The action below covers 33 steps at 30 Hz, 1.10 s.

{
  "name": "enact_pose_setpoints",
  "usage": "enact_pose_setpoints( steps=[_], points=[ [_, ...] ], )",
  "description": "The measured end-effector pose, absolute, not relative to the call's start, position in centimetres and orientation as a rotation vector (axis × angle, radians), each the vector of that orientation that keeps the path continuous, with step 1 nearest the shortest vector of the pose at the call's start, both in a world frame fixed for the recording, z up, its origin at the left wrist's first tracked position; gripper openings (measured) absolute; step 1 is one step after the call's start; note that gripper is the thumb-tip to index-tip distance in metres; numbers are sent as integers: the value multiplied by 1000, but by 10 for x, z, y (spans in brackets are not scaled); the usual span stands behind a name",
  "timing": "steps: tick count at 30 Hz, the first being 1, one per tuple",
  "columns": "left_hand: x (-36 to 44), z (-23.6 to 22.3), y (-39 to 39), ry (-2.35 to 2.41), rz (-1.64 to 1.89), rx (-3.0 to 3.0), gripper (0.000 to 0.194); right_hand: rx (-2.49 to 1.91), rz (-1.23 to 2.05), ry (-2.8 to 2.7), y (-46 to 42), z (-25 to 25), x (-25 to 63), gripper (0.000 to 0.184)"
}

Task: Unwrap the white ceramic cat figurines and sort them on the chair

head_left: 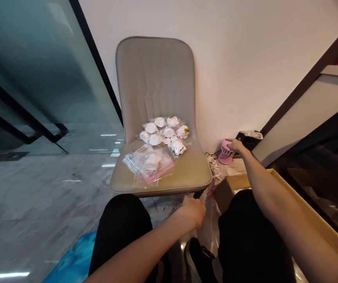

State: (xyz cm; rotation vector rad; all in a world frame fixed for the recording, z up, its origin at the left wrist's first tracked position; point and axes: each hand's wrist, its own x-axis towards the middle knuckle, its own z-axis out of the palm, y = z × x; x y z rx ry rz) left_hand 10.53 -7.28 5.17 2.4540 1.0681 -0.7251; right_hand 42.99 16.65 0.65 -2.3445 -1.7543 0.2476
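My right hand (236,146) reaches to the floor beside the chair. Its fingers are on the upper part of a small pink slatted device (225,152) with a round base; a dark cord runs by it. In front of the chair seat, low between my knees, my left hand (193,212) is closed, and whatever its fingers might hold is hidden. On the grey chair (157,74) lie several small white items in clear wrappers (169,132). Nearer the seat's front, one more wrapped white piece (152,162) rests on a stack of clear zip bags (136,159).
An open cardboard box (241,181) stands by my right knee. Behind the pink device sits a black box (250,138) near the wall. White bits (213,165) lie beside the chair. A blue item (74,259) is on the floor at left, near a glass partition (39,59).
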Motion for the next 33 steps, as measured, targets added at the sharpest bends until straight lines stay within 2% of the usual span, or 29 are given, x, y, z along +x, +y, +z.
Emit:
enact_pose_setpoints(
  steps=[3,8,9,12,13,18,23,27,30,33],
  points=[
    [105,54,-72,1061,-672,2464,39,-2353,293,-1771,164,4,428,44],
    [101,60,-63,1115,-606,2505,38,-2387,290,-1756,157,4,430,27],
    [100,61,-61,1121,-604,2504,38,-2377,274,-1755,154,4,430,29],
    [93,65,-55,1109,-541,2512,36,-2318,238,-1773,146,4,427,58],
    [90,67,-53,1104,-485,2528,35,-2296,232,-1783,144,5,424,62],
    [68,80,-44,1065,-62,2534,29,-2125,164,-1829,146,26,398,36],
    [25,98,-24,1223,319,2401,25,-1672,34,-1752,135,71,336,32],
    [-40,106,1,1628,771,2302,25,-1357,151,-1779,88,89,265,25],
    [-90,101,14,1948,787,2189,29,-1174,280,-1932,52,79,214,23],
    [-119,90,15,2021,531,2129,38,-1099,308,-2025,34,58,171,26]
  ],
)
